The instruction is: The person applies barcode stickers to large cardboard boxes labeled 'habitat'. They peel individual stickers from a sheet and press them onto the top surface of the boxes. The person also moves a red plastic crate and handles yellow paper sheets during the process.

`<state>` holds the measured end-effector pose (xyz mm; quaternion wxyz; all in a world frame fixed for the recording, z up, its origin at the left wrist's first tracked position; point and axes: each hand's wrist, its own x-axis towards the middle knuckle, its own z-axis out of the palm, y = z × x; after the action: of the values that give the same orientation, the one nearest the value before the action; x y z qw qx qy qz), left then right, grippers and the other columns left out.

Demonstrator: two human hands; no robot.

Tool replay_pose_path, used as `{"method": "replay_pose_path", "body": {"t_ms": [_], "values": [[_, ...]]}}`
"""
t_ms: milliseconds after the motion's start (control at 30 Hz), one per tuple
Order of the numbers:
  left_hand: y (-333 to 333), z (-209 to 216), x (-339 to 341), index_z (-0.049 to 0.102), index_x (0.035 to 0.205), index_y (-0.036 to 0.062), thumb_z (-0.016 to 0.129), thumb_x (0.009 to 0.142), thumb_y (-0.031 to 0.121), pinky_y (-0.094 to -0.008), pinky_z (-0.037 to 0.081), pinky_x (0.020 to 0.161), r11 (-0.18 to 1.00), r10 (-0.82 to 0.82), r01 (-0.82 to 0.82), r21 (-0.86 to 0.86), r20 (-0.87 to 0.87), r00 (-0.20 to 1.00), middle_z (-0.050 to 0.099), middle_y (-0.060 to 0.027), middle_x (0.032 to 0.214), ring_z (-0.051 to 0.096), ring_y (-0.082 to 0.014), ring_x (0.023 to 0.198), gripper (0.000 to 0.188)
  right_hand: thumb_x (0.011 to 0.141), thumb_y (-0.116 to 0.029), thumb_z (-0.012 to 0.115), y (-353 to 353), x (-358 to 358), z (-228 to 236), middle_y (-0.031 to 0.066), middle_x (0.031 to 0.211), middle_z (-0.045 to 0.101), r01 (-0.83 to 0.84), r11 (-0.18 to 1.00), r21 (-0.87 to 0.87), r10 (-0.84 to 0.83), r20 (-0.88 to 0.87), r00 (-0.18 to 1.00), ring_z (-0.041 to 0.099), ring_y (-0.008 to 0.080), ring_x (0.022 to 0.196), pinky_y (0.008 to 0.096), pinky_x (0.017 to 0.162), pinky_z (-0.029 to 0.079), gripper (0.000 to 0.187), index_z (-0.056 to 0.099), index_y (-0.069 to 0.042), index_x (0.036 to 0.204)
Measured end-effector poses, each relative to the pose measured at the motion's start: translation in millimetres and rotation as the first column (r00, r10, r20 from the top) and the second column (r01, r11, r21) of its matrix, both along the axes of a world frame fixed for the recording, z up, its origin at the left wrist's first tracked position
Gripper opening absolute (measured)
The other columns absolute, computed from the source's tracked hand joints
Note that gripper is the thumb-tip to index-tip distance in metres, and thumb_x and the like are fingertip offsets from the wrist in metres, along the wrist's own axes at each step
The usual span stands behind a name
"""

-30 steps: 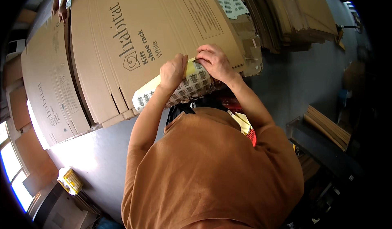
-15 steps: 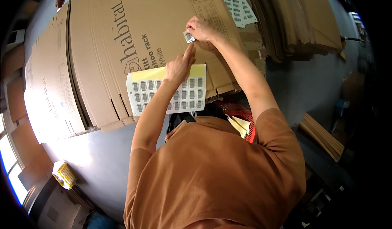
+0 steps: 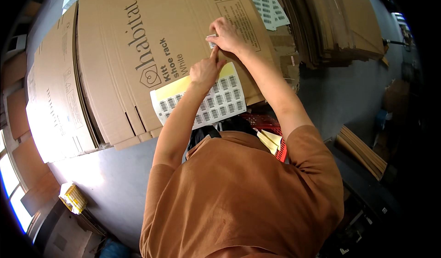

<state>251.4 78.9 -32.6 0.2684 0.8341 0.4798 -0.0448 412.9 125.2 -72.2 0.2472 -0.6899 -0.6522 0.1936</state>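
Observation:
A flat brown printed cardboard carton [image 3: 115, 56] lies in front of me. A small white barcode label [image 3: 212, 41] sits on its face, below the printed text panel. My right hand [image 3: 227, 36] is over the label, its thumb touching it and its fingers apart from the thumb. My left hand [image 3: 205, 72] stretches its index finger to the label's lower edge. Its other fingers are curled at the top of a sheet of barcode labels [image 3: 229, 95] and hold it. This sheet has a bare yellow strip along its top and lies tilted, partly hidden under my left forearm.
More label sheets [image 3: 264, 3] lie at the carton's far right. Stacked flat cardboard [image 3: 328, 23] stands beyond them, and another carton stack [image 3: 57, 88] is at left. A red basket [image 3: 281, 151] with yellow paper sits near my waist. Another person's hand shows at the top left.
The label sheet has shifted right and tilted along with my left hand. My right hand has spread its fingers from a pinch, its thumb now on the label.

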Motion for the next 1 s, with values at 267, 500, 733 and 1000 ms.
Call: {"method": "replay_pose_path", "body": {"t_ms": [267,500,733,1000], "values": [[-3.3,-12.4,-38.4,0.055,0.125,0.0125,0.04,0.099,0.036,-0.0503,0.05,0.077,0.965,0.259,-0.258,-0.054,0.36,0.896,0.067,-0.0236,0.093,0.064,-0.0426,0.086,0.037,0.086,-0.033,0.07,-39.4,3.8,2.5,0.0123,0.127,0.051,0.032,0.994,-0.101,-0.088,-0.621,0.779,0.057,0.0248,0.104,0.0407,0.091,0.046,0.07,0.034,-0.013,0.142],[-4.7,1.4,-71.5,0.055,0.124,0.008,0.044,0.098,0.03,-0.0497,0.042,0.092,0.936,0.249,-0.332,0.113,0.455,0.855,0.062,-0.0222,0.11,0.058,-0.0388,0.105,0.036,0.086,0.004,0.064,-143.6,-46.9,46.8,0.0065,0.132,0.055,-0.153,0.987,-0.057,0.066,-0.717,0.694,0.058,0.0131,0.107,0.0276,0.092,0.049,0.066,0.041,-0.014,0.145],[-15.3,-7.9,-202.6,0.034,0.143,0.0041,0.058,0.093,0.033,-0.0436,0.046,0.091,0.736,0.671,-0.638,-0.225,0.361,0.647,0.047,-0.0222,0.128,0.056,-0.0296,0.11,0.062,0.091,-0.001,0.06,-149.2,-33.6,23.0,0.0042,0.118,0.062,-0.011,0.99,-0.138,-0.124,-0.918,0.377,0.06,0.0098,0.097,0.0243,0.087,0.051,0.051,0.048,-0.01,0.139],[-33.9,28.1,-221.1,0.034,0.146,0.0076,0.067,0.078,-0.006,-0.0344,0.052,0.09,0.686,0.724,-0.251,-0.683,0.609,0.323,0.063,-0.0142,0.117,0.061,-0.0218,0.106,0.076,0.09,-0.007,0.064,-150.9,-23.9,30.8,0.0032,0.107,0.064,-0.082,0.947,-0.311,-0.248,-0.869,0.428,0.06,0.0088,0.089,0.0235,0.079,0.051,0.04,0.054,-0.005,0.129]]}}
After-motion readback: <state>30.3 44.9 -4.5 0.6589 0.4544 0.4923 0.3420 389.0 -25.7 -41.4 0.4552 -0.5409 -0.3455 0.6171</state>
